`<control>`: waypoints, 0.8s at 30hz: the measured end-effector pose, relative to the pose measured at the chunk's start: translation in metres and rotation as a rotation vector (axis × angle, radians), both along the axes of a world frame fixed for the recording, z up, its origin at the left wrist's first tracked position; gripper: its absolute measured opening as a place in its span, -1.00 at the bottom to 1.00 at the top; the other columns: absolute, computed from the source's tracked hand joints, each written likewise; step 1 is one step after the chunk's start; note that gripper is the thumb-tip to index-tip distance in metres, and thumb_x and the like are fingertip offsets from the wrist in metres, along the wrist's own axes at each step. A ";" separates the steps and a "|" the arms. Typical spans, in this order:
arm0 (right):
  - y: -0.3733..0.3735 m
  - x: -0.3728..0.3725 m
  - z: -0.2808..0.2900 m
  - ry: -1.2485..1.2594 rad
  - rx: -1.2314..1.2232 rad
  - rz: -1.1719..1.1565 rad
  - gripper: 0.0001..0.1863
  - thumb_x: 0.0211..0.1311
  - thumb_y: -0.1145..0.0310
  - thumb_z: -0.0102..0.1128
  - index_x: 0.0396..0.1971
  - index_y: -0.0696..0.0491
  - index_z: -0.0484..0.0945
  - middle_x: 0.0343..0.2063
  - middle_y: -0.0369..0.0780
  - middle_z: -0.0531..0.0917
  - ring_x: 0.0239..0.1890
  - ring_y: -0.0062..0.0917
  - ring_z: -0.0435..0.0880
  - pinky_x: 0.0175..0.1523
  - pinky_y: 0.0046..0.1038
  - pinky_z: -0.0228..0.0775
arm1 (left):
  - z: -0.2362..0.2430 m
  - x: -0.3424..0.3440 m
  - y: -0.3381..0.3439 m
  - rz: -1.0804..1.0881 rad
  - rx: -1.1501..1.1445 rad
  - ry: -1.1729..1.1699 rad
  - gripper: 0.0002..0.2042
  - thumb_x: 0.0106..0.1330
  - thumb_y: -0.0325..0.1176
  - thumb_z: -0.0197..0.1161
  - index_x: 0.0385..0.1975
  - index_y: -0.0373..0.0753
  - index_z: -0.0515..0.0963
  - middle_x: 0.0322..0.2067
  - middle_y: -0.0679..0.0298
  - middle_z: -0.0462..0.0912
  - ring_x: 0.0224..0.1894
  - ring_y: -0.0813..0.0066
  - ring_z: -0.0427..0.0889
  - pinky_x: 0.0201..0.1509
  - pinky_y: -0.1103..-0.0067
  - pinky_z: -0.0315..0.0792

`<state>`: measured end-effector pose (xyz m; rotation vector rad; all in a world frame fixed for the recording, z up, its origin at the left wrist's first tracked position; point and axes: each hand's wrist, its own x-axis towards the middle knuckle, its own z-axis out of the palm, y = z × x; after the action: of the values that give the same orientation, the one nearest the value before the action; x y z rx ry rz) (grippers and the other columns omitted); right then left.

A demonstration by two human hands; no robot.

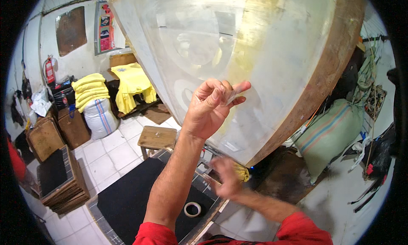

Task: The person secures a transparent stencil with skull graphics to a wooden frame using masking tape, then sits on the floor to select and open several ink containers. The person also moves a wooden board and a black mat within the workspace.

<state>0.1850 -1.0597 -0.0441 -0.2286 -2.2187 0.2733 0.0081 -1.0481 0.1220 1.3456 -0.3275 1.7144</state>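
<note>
A large wooden-framed printing screen point(331, 66) with pale translucent mesh stands tilted up in front of me. My left hand point(210, 111) is raised against the mesh, with thumb and fingers pinching a short strip of clear tape point(236, 91). My right hand point(225, 177) is lower and blurred. It is at the frame's bottom edge, next to a yellow cloth point(243, 172); its grip is unclear. A roll of tape point(192, 209) lies on the black table top point(127, 198) below my arms.
A small wooden stool point(156, 137) stands beyond the table. Stacked wooden frames point(57, 177) are at the left. Folded yellow shirts point(90, 90) sit on a white sack point(100, 117). A green striped sack point(329, 134) lies at the right, and a fire extinguisher point(50, 70) hangs on the wall.
</note>
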 end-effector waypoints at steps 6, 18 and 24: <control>-0.037 0.046 0.276 -0.139 1.039 -0.391 -0.62 0.21 0.39 0.24 0.04 0.10 0.54 0.10 -0.15 0.59 0.19 -0.16 0.45 0.29 -0.14 0.23 | -0.002 0.003 0.013 -0.075 0.075 -0.079 -0.91 0.42 -0.31 0.32 -0.28 -0.12 0.57 -0.34 0.34 0.57 0.27 -0.01 0.52 0.23 0.16 0.43; -0.007 0.015 0.342 -0.496 0.855 -0.285 -0.90 0.15 0.37 0.37 -0.37 0.01 0.63 -0.25 -0.35 0.68 0.00 -0.44 0.50 0.26 -0.34 0.09 | 0.003 0.022 0.054 -0.102 0.148 -0.236 -0.92 0.44 -0.34 0.29 -0.18 -0.15 0.60 -0.23 0.30 0.68 0.24 0.06 0.56 0.24 0.18 0.46; 0.009 0.019 0.352 -0.445 0.813 -0.261 -0.81 0.16 0.31 0.36 -0.25 0.02 0.63 -0.27 -0.26 0.69 -0.10 -0.38 0.59 0.16 -0.30 0.20 | 0.002 0.043 0.059 -0.024 0.039 -0.392 -0.88 0.43 -0.32 0.31 -0.12 -0.13 0.62 -0.18 0.31 0.70 0.23 0.23 0.57 0.20 0.29 0.45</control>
<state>0.2038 -1.0506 0.3076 -0.1295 -2.4951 -0.8882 0.0509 -0.9894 0.1243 1.0201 -0.5976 1.9566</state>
